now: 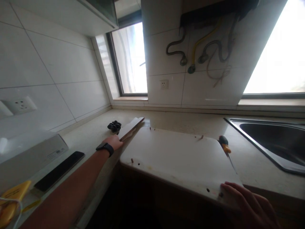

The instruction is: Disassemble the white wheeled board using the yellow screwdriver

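A white flat board [176, 157] with small holes and wooden dowels lies on the counter and juts past its front edge. My right hand [247, 203] grips the board's near right corner, fingers curled over the edge. My left hand [115, 141], with a black watch on the wrist, reaches to a narrow wooden strip [131, 127] lying beside the board's far left corner and is closed on its near end. A black clump of small parts [114, 126] sits just behind that hand.
A screwdriver with an orange-and-black handle [224, 144] lies at the board's right edge. A steel sink [274, 140] is at the right. A black phone [59, 170], a white box [28, 152] and a yellow object [13, 197] sit at the left. Tiled walls and windows stand behind.
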`<move>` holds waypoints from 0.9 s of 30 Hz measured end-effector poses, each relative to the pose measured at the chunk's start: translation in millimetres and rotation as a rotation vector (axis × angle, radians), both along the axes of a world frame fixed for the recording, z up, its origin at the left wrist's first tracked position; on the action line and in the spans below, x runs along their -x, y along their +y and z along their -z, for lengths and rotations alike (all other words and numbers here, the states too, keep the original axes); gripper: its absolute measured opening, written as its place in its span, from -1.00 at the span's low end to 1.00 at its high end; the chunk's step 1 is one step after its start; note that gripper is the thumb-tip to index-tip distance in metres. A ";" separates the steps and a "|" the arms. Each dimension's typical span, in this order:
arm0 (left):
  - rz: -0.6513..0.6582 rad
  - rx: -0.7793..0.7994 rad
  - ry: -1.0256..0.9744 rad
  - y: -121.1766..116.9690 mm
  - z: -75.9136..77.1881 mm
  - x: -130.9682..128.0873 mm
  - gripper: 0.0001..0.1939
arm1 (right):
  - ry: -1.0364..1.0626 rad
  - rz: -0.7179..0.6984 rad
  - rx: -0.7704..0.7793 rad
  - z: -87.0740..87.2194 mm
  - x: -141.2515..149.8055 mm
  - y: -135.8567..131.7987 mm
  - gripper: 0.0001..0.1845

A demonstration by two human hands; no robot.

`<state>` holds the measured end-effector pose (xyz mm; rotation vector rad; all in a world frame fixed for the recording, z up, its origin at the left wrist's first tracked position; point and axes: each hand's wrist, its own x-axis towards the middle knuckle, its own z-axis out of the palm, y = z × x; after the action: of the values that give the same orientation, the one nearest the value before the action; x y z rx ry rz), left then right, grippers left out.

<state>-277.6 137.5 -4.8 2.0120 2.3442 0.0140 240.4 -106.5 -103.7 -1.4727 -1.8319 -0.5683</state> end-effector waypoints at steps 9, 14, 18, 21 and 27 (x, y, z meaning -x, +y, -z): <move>-0.019 -0.057 -0.026 1.2 -11.0 -2.8 -0.45 | -0.037 -0.010 -0.006 5.8 -5.2 3.3 -0.59; 0.070 -0.110 -0.083 -9.4 -25.7 -8.6 -0.50 | -0.013 -0.004 -0.016 12.7 -7.0 3.7 -0.59; 0.177 -0.180 -0.100 -21.3 -41.9 -22.5 -0.51 | -0.013 -0.001 0.010 20.8 -10.1 3.5 -0.55; 0.299 -0.192 -0.072 -32.5 -55.9 -40.9 -0.54 | -0.008 0.026 0.010 22.5 -10.4 3.3 -0.54; 0.584 -0.156 0.071 -47.6 -65.9 -81.6 -0.57 | -0.038 -0.018 0.013 15.3 -11.0 2.1 -0.57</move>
<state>-196.0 89.9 61.1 2.7313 1.7430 0.1048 251.4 -104.3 -119.0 -1.4614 -1.8795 -0.5799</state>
